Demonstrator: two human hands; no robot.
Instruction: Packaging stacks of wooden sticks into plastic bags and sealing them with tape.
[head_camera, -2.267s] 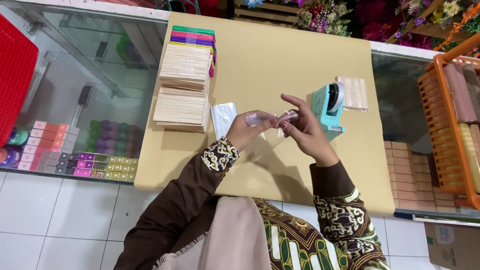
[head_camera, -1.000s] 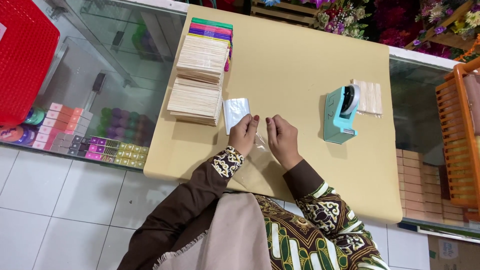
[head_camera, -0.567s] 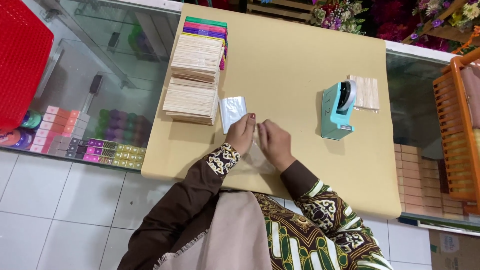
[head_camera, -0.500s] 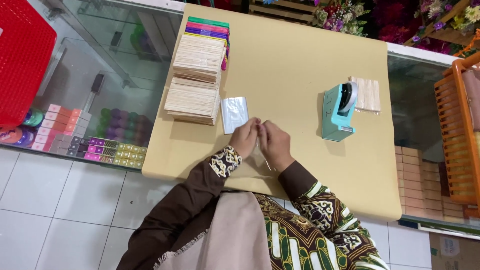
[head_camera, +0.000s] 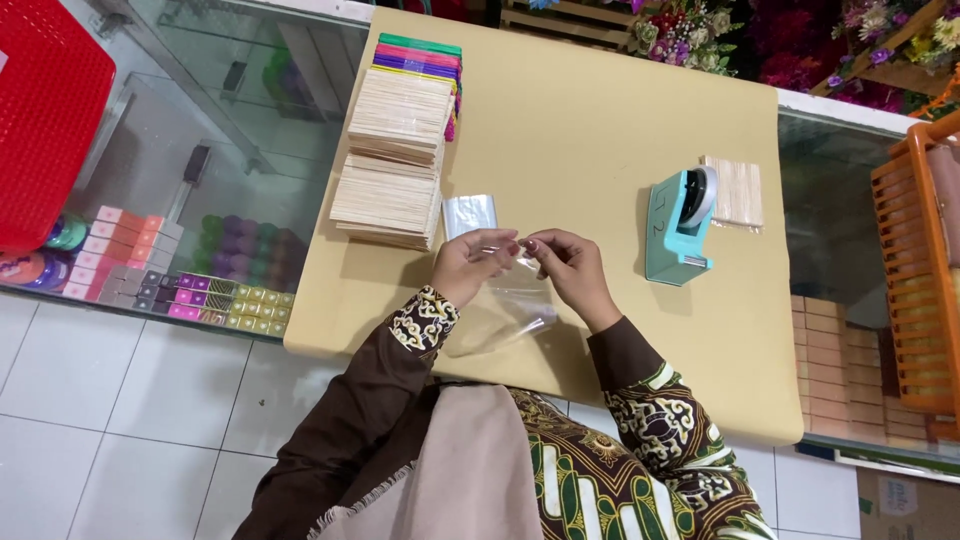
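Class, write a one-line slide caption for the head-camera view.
Both hands, left hand and right hand, hold a clear plastic bag above a tan table, between stick stacks and tape dispenser.

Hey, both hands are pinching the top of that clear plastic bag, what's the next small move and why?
Probably pull the bag's mouth open. The left hand and right hand both pinch the top edge of the clear plastic bag, which hangs flat and looks empty, with stacks of pale wooden sticks close by on the tan table.
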